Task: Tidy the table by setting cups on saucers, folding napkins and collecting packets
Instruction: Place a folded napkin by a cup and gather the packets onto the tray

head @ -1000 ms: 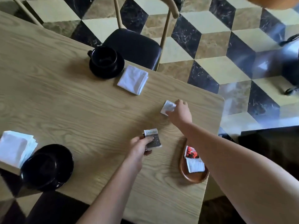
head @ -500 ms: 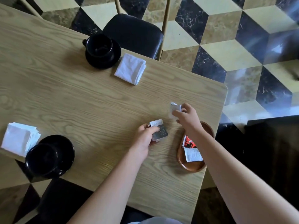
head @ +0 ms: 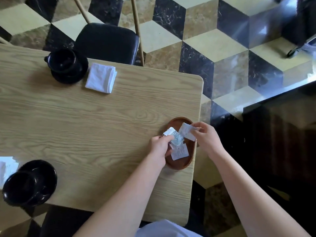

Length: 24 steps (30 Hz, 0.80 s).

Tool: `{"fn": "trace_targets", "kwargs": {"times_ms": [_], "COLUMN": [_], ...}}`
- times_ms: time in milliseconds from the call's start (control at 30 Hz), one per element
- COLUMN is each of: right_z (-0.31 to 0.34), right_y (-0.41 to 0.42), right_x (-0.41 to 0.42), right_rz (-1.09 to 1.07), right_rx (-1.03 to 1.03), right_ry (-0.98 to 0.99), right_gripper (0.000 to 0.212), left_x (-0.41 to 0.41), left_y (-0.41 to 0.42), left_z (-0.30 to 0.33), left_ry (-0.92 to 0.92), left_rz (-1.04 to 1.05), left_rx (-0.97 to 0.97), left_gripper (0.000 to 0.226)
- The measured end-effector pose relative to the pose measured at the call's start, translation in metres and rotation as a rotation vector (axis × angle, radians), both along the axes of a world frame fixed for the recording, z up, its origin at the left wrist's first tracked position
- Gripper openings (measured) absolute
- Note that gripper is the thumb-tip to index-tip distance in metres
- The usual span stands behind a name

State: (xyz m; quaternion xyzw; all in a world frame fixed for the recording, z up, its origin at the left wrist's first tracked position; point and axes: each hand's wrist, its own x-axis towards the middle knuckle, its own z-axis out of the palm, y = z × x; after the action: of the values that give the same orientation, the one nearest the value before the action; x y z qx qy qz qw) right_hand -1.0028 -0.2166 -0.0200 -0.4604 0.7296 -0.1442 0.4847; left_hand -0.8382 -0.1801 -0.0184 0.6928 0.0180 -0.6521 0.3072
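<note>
On the table, a cup on its saucer sits far-left with a folded napkin just right; the tray lies at the right edge, another cup and saucer near-left.

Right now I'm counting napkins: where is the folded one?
The folded white napkin lies flat on the table's far left part, just right of the black cup on its saucer.

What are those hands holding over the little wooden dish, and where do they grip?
Left hand pinches a grey packet by its near end; right hand pinches a white packet by its right edge.
</note>
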Motion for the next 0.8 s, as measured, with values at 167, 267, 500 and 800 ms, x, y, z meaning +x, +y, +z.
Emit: {"fn": "trace_targets", "kwargs": {"times_ms": [167,267,500,800], "right_z": [-0.003,-0.004,-0.003,0.004], "right_y": [-0.024,-0.032,-0.028,0.003], "right_x": [0.005,0.01,0.021,0.02], "right_rz": [0.25,0.336,0.469,0.193], "right_rx": [-0.052,-0.1,-0.207,-0.243], "right_ry": [0.112,0.17,0.416,0.325], "right_gripper": [0.02,0.019,0.025,0.039], "left_x": [-0.02,-0.025,-0.026,-0.031], "left_y": [0.006,0.009,0.012,0.023], "left_z": [-0.008,-0.004,0.0,0.002], "left_ry": [-0.07,-0.083,-0.015,-0.044], "left_rz": [0.09,0.103,0.135,0.158], "left_rx": [0.083,0.101,0.088,0.033], "left_gripper": [0.021,0.023,0.029,0.018]}}
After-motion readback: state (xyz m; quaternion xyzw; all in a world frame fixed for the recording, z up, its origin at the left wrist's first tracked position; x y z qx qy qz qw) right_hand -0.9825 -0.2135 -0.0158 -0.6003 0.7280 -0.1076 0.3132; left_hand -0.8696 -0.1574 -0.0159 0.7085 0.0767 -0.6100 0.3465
